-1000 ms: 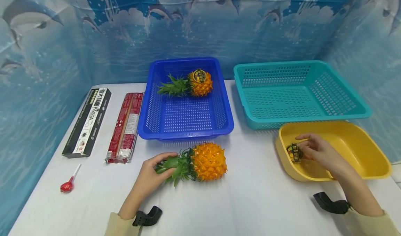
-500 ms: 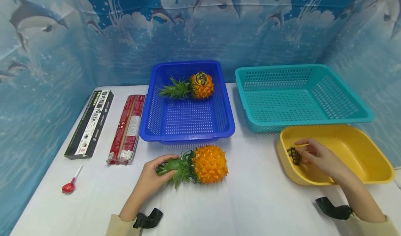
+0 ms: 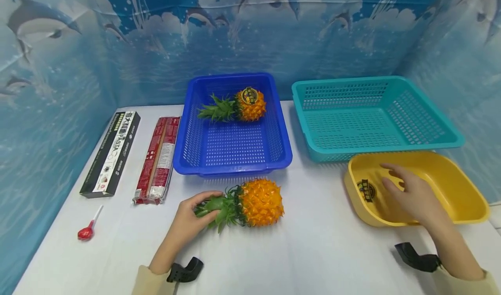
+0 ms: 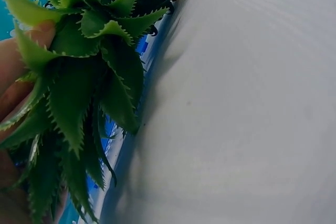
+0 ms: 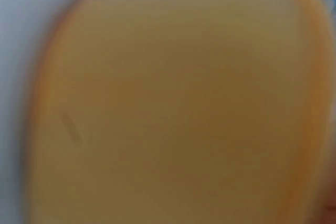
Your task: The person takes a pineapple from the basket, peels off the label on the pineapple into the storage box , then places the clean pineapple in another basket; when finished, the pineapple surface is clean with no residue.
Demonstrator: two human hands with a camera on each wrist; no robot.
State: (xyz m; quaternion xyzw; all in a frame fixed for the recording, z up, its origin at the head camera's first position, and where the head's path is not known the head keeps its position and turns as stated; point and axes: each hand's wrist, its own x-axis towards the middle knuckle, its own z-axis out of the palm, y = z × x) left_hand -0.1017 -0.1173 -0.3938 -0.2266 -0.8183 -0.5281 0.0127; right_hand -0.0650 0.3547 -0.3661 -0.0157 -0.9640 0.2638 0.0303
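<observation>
With its fingers around the green leafy crown, my left hand [image 3: 197, 214] holds a toy-like orange pineapple [image 3: 261, 202] lying on its side on the white cloth. The left wrist view shows the toothed leaves [image 4: 79, 87] close up, fingers at their left side. My right hand [image 3: 416, 192] reaches into the yellow basin [image 3: 450, 182], its thumb and forefinger spread apart. Just left of those fingers, a black round label with gold print [image 3: 366, 190] lies inside the basin against its left wall. In the right wrist view, the basin [image 5: 173, 103] is blurred and fills most of the picture.
Behind the held pineapple stands a blue basket [image 3: 235, 151] with another pineapple [image 3: 250, 104] in it. A teal basket [image 3: 356, 129] sits behind the basin. On the left lie a black pasta box [image 3: 110, 153], a red packet [image 3: 157, 160] and a red lollipop [image 3: 86, 232].
My right hand has drawn back rightward from the black label; its fingers have spread, and the label stays in the basin. My left hand keeps its hold on the pineapple crown.
</observation>
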